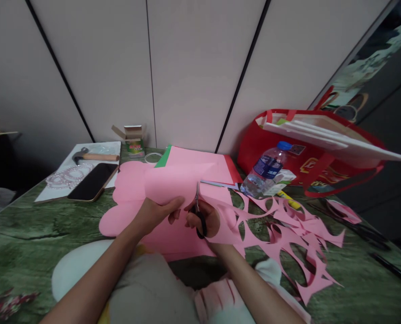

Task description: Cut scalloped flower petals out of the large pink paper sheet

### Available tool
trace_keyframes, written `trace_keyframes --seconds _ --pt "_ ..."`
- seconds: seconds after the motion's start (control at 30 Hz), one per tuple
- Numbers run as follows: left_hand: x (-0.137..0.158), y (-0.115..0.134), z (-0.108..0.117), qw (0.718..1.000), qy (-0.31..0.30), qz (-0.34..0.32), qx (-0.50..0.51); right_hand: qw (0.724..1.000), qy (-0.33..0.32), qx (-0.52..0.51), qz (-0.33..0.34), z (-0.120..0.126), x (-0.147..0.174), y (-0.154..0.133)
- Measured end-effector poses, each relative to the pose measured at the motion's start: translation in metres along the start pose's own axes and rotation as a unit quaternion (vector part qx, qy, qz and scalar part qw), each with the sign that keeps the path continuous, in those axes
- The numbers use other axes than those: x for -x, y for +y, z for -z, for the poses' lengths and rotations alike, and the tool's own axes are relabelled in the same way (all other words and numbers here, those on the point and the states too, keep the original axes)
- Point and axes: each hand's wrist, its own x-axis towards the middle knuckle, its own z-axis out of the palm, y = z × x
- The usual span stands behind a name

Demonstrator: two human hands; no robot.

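My left hand [160, 210] pinches the lower edge of a sheet of pink paper [168, 182], thumb on top. Beside it, my right hand [209, 215] is closed round black-handled scissors [201, 223], blades pointing away from me and up against the sheet's right side. A partly cut piece of the same pink paper hangs over the right hand. Beneath both hands lie more pink sheets with a scalloped left edge [111, 220]. Pink paper offcuts [288, 238] with rounded holes spread to the right.
At the left are a hammer [99, 156], a phone [93, 182] and beaded strands [69, 175]. A small opened box [135, 146] stands by the wall. Coloured paper [200, 161] lies at the back. A water bottle [266, 166] leans before a red bag [308, 157].
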Motion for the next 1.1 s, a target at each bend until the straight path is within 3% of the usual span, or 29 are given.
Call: trace_keyframes --seconds 1.1 --pt "-0.003 -0.001 0.002 0.999 0.032 -0.032 -0.008 0.998 0.008 -0.048 -0.026 -0.001 0.0 0.011"
